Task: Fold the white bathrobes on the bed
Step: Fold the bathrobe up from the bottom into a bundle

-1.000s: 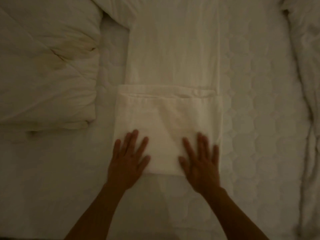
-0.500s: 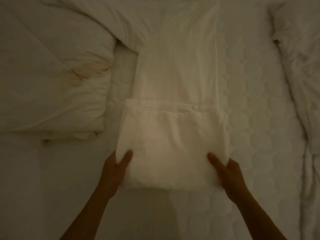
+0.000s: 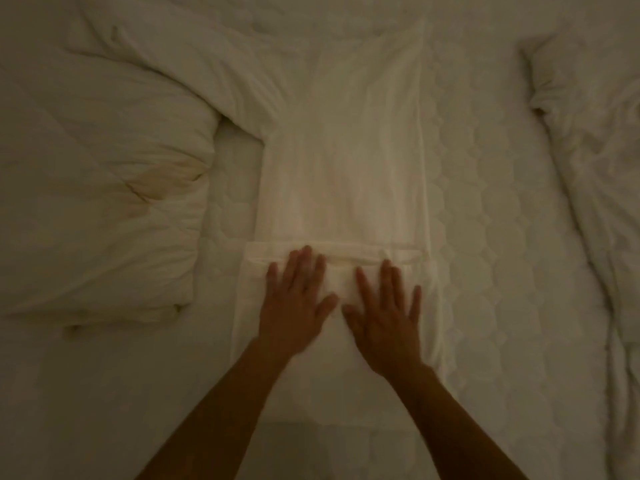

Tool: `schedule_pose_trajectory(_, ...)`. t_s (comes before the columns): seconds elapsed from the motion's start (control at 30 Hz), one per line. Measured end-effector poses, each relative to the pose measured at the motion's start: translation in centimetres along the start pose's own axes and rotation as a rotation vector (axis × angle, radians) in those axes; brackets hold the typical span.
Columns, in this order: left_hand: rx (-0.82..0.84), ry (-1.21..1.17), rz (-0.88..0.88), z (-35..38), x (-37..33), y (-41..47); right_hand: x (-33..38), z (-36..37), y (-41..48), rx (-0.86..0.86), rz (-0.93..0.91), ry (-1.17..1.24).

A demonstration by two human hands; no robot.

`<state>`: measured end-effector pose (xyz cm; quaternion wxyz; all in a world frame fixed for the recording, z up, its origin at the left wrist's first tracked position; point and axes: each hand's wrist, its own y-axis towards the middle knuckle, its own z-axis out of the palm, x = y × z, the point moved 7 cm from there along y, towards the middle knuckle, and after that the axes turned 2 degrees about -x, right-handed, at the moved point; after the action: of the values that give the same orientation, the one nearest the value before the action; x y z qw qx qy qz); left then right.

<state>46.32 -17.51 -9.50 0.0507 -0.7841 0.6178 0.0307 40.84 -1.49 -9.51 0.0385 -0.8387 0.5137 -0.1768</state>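
Observation:
A white bathrobe (image 3: pixel 343 174) lies lengthwise down the middle of the bed, narrowed into a long strip. Its near end is doubled over into a thicker rectangle whose folded edge (image 3: pixel 408 254) runs across the strip. My left hand (image 3: pixel 298 303) and my right hand (image 3: pixel 388 313) rest flat side by side on top of this folded part, fingers spread and pointing away from me, holding nothing. The robe's far end runs out of view at the top.
A bulky white duvet (image 3: pixel 97 188) is bunched up on the left of the bed. Another rumpled white cloth (image 3: pixel 595 161) lies along the right edge. The quilted mattress cover (image 3: pixel 491 237) shows on both sides of the robe.
Half a second ago my hands gripped the near corners of the folded part. Now both lie flat on top of it, closer together and further up, near the folded edge.

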Motion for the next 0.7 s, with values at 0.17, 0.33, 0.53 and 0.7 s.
schedule_pose_trajectory(0.17,0.115,0.135,-0.09,0.0,11.7,3.7,-6.9,0.3,1.7,0.229,0.268,-0.054)
schedule_pose_trajectory(0.33,-0.214,-0.405,-0.543,-10.7,22.4,11.2,-1.0,-2.3,3.6,0.117,0.457,0.08)
schedule_pose_trajectory(0.53,-0.53,-0.964,-1.12,-14.5,41.9,22.0,10.1,-3.5,13.4,0.139,0.496,0.133)
schedule_pose_trajectory(0.7,-0.493,-1.287,-1.188,-16.5,45.3,27.9,18.4,-2.5,23.0,0.139,0.363,0.268)
